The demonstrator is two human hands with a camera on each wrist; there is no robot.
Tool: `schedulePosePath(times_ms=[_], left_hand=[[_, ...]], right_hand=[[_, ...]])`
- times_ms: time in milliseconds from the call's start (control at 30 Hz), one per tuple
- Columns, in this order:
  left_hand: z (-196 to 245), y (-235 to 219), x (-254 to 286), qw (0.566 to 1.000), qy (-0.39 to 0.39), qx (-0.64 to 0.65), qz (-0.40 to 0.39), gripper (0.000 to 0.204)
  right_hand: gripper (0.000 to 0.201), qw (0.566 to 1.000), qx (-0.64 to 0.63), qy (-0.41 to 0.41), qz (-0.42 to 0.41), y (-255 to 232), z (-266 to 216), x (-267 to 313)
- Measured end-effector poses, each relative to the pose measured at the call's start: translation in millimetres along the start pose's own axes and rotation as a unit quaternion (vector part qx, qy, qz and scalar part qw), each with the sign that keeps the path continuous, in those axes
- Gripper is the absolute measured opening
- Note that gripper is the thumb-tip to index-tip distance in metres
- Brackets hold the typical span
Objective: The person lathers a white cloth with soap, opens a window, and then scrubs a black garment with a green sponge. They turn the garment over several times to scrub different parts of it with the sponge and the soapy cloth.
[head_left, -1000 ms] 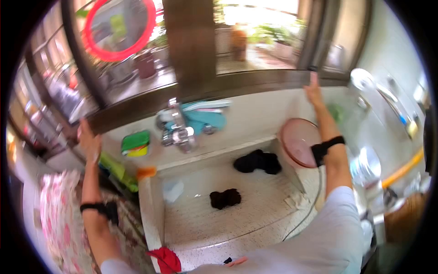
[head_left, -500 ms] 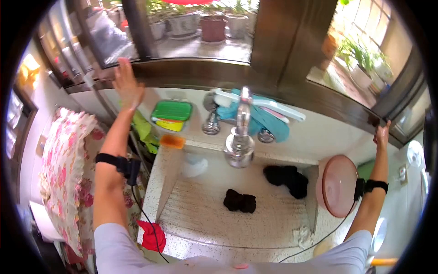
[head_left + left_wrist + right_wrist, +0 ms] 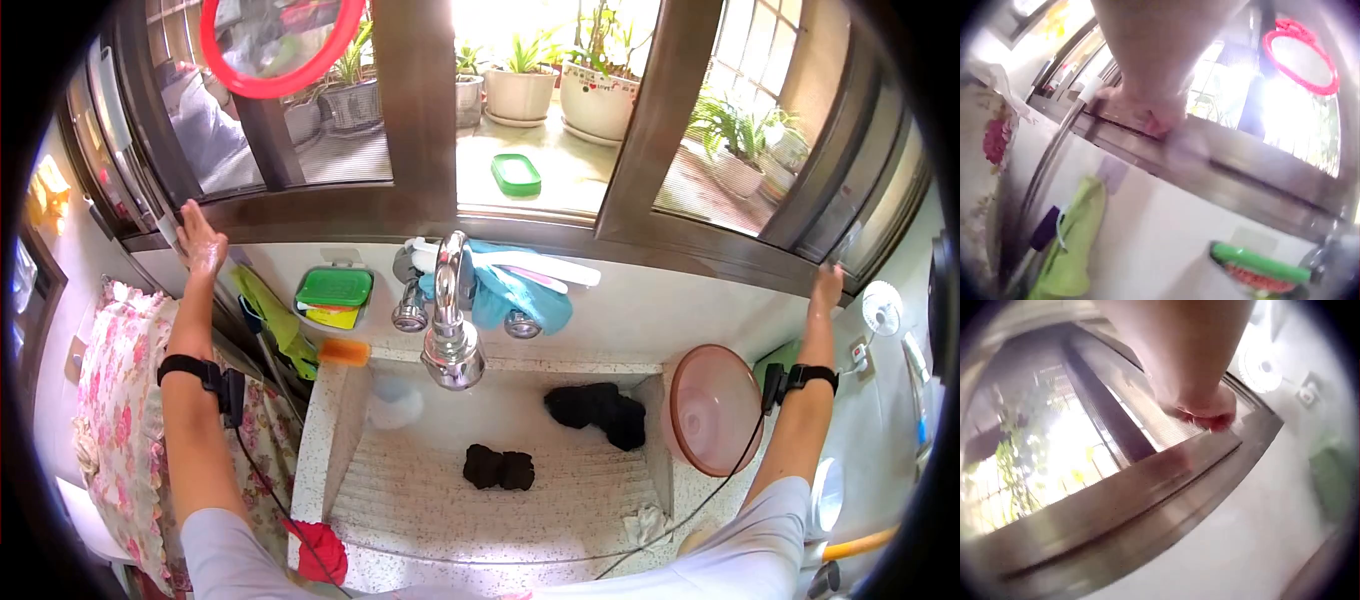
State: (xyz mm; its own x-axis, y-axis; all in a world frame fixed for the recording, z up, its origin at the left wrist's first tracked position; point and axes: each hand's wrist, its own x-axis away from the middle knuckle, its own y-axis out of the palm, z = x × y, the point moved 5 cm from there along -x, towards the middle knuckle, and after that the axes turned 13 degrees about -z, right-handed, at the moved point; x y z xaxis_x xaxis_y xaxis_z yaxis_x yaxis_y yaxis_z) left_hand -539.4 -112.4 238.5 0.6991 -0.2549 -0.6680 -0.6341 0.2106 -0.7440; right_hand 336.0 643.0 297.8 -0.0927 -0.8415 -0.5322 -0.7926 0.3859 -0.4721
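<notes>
My left hand [image 3: 203, 240] reaches to the left end of the brown sliding window frame [image 3: 300, 210], its fingers straight and the hand right at the frame. At the frame's far right end is my right hand [image 3: 827, 288], overlapping the lower corner; most of its fingers are hidden behind the hand in the right wrist view [image 3: 1207, 412]. Between the two window sashes is an open gap, with potted plants and a green tray [image 3: 516, 175] seen through it. The left sash carries a screen, and a red-framed round mirror [image 3: 235, 75] hangs before it.
Below lies a speckled sink [image 3: 400, 520] with a ribbed floor, two dark cloths [image 3: 498, 468] and a chrome faucet [image 3: 452, 330]. A pink basin [image 3: 715, 410] stands on its right side. A red cloth [image 3: 318, 552] lies at the front left. Cables run from both wrists.
The sashes, closed together half a second ago, now stand apart with a gap in the middle. The head view has shifted; my left hand keeps to the left end, the right hand to the right end.
</notes>
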Motion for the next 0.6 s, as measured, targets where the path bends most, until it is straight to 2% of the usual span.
schedulePosePath(times_ms=[33, 67, 100, 133, 167, 200, 233, 267, 300, 333, 367, 400, 433, 500, 533, 600], left_hand=[[16.7, -29.3, 3.1, 0.997, 0.063, 0.022, 0.031, 0.077], [51.4, -87.0, 15.2, 0.989, 0.126, 0.044, 0.064, 0.073], [91.8, -139.7, 31.5, 0.976, 0.188, 0.065, 0.093, 0.07], [133.2, -176.1, 47.9, 0.944, 0.276, 0.074, 0.163, 0.064], [167.5, -201.8, 61.9, 0.931, 0.332, 0.146, 0.037, 0.066], [195.9, -213.0, 75.9, 0.899, 0.411, 0.144, 0.048, 0.073], [228.3, -231.4, 92.6, 0.888, 0.453, 0.074, 0.042, 0.075], [251.1, -231.3, 98.3, 0.875, 0.481, 0.035, 0.046, 0.075], [269.9, -234.5, 102.4, 0.88, 0.474, 0.014, -0.017, 0.074], [285.1, -236.0, 103.9, 0.898, 0.42, -0.037, -0.123, 0.075], [293.0, -237.4, 105.9, 0.899, 0.41, -0.057, -0.141, 0.075], [299.5, -234.6, 107.0, 0.9, 0.399, -0.077, -0.158, 0.074], [303.8, -230.8, 105.8, 0.9, 0.389, -0.097, -0.174, 0.074], [307.1, -229.2, 102.5, 0.9, 0.384, -0.132, -0.161, 0.071], [305.3, -229.0, 103.0, 0.9, 0.382, -0.144, -0.149, 0.071], [297.4, -220.3, 98.4, 0.907, 0.378, -0.147, -0.115, 0.072]], right_hand=[[0.055, 0.967, 0.102, -0.187, 0.139, -8.2, -38.4, 13.4], [0.048, 0.889, 0.206, -0.3, 0.277, -10.9, -72.9, 34.8], [0.046, 0.941, 0.147, -0.275, 0.131, -4.7, -123.1, 74.6], [0.045, 0.971, 0.087, -0.221, -0.002, 2.6, -173.5, 118.8], [0.046, 0.951, 0.004, -0.301, -0.072, 14.3, -210.8, 159.4], [0.049, 0.916, 0.072, -0.381, -0.101, 29.1, -239.6, 191.8], [0.052, 0.869, 0.128, -0.46, -0.126, 43.9, -266.9, 225.6], [0.056, 0.839, 0.144, -0.487, -0.197, 51.1, -297.5, 258.6], [0.061, 0.806, 0.227, -0.501, -0.218, 71.5, -316.5, 276.8], [0.062, 0.79, 0.181, -0.543, -0.219, 83.7, -333.0, 291.7], [0.062, 0.771, 0.135, -0.583, -0.219, 90.7, -348.1, 303.8], [0.062, 0.761, 0.22, -0.561, -0.238, 99.5, -359.6, 311.4], [0.061, 0.747, 0.303, -0.535, -0.254, 106.8, -369.0, 317.5], [0.06, 0.734, 0.375, -0.503, -0.258, 121.6, -366.7, 306.6], [0.059, 0.742, 0.367, -0.503, -0.25, 138.7, -352.8, 295.5], [0.059, 0.747, 0.367, -0.501, -0.24, 141.3, -348.0, 291.4]])
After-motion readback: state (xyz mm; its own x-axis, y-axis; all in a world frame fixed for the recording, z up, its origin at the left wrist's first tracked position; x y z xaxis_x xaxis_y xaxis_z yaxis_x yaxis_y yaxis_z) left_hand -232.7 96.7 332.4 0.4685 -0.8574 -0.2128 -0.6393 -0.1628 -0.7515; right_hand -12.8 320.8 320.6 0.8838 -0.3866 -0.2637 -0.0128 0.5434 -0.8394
